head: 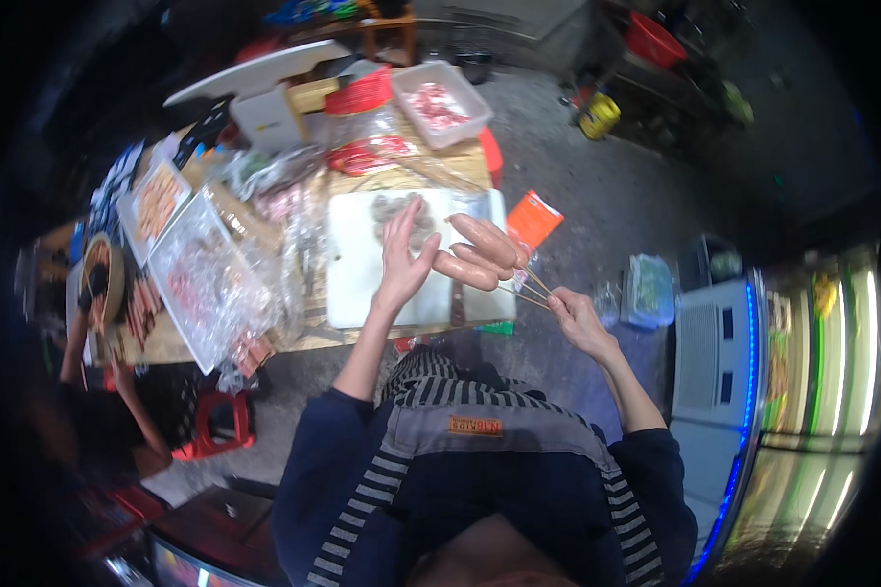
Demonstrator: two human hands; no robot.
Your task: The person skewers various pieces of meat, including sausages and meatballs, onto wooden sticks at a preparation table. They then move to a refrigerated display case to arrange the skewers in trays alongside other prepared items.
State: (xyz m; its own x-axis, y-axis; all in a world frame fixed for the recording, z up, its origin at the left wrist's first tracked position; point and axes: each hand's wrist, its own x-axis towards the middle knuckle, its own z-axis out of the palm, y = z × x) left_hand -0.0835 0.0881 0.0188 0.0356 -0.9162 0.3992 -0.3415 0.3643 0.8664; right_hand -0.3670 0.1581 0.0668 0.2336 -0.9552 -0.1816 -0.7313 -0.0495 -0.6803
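Note:
My right hand (576, 323) grips the ends of several thin wooden skewers (523, 295) between thumb and fingers. Plump pink sausages (466, 273) are threaded on their far ends, held above the right part of a white cutting board (352, 293). My left hand (405, 257) hovers over the board with its fingers apart, its thumb close to the tip of the nearest sausage. Behind my left fingers, a cluster of greyish round pieces (389, 209) lies on the board, partly hidden. A dark brown strip (457, 304) rests near the board's front edge.
A plastic tub (477, 125) of reddish-white pieces stands beyond the board, beside red-printed plastic packaging (360, 99). Left are a plastic-covered white tray (183, 293) and a tray of orange-pink pieces (185, 176). Another person's hands (121, 374) work near a bowl (117, 282). A lit display fridge (815, 352) stands right.

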